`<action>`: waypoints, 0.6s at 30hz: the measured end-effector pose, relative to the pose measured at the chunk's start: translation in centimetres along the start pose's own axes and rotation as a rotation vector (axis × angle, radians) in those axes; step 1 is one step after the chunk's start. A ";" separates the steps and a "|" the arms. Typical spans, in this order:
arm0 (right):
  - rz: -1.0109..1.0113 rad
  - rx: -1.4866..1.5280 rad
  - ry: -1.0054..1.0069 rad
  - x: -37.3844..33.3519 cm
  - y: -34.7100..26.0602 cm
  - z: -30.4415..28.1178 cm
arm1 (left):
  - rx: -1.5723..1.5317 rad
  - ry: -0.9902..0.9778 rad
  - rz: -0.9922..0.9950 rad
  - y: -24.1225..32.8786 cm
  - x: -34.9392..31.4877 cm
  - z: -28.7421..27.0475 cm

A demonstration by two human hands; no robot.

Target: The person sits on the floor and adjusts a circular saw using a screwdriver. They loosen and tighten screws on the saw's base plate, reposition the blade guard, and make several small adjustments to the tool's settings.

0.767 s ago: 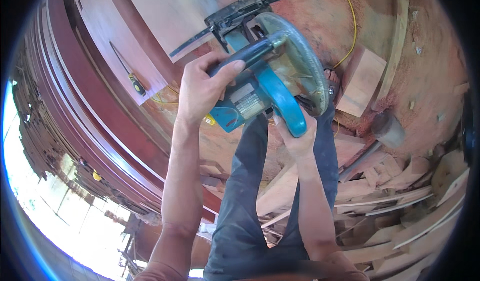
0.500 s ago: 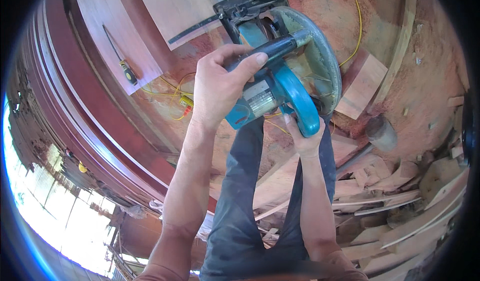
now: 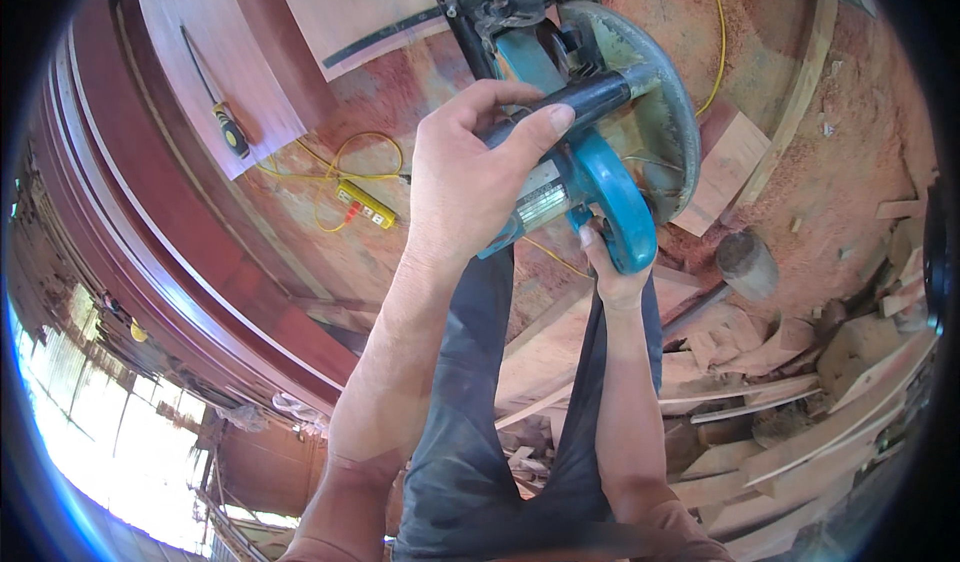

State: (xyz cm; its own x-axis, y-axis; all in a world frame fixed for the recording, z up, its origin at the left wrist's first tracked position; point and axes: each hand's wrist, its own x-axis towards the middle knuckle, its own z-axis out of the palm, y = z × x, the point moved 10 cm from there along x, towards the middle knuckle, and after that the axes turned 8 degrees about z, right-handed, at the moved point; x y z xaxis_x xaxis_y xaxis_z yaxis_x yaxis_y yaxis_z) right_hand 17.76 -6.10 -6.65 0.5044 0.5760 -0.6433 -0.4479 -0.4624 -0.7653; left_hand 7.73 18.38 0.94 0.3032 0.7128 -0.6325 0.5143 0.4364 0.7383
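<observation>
A teal circular saw (image 3: 613, 194) is held up in front of my legs, its round grey guard (image 3: 683, 112) on the right and its black base plate (image 3: 470, 27) at the far side. My left hand (image 3: 480, 167) is closed on the black front handle (image 3: 585, 99), thumb lying along it. Lower down, my right hand (image 3: 620, 267) grips the teal rear handle from below, with the thumb near the trigger area. The palm and most fingers of that hand are hidden behind the handle.
A screwdriver (image 3: 232, 132) lies on a pale board (image 3: 190, 22) at left, beside long dark red beams (image 3: 190, 222). A yellow power strip (image 3: 366, 205) and yellow cord (image 3: 718, 57) lie on the dusty ground. A mallet (image 3: 748, 264) and wood offcuts (image 3: 790, 432) are at right.
Both hands have shifted the circular saw slightly to the right. The view has moved a little, and the yellow power strip shows more fully beside my left hand.
</observation>
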 end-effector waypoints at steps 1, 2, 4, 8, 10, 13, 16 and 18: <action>-0.017 -0.004 0.007 0.0 0.0 -0.1 | -0.003 -0.004 -0.002 -0.1 0.0 0.0; -0.034 -0.007 0.013 0.0 -0.1 -0.1 | 0.004 -0.006 0.013 0.0 0.0 0.1; -0.036 -0.011 0.012 0.0 -0.1 -0.1 | 0.014 -0.013 0.038 0.1 0.0 0.2; -0.043 -0.014 0.054 -0.1 -0.2 -0.5 | 0.049 -0.006 0.030 -0.2 -0.1 0.1; -0.040 -0.021 0.012 0.0 0.0 -0.3 | 0.055 0.000 0.025 -0.3 -0.1 0.0; -0.040 -0.045 -0.066 0.1 0.1 0.0 | 0.085 -0.007 0.011 -0.5 -0.1 0.1; -0.039 -0.051 -0.110 0.1 0.2 0.3 | 0.076 -0.013 0.016 -0.4 -0.2 0.2; -0.052 -0.046 -0.077 0.2 0.1 0.2 | 0.077 -0.016 0.002 -0.5 -0.3 0.1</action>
State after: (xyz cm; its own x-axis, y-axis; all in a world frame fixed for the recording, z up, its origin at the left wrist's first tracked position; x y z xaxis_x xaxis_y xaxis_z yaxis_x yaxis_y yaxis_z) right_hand 17.72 -5.87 -6.84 0.4673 0.6494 -0.5999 -0.3872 -0.4597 -0.7992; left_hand 7.47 17.86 0.69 0.3169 0.7043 -0.6352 0.5734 0.3912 0.7198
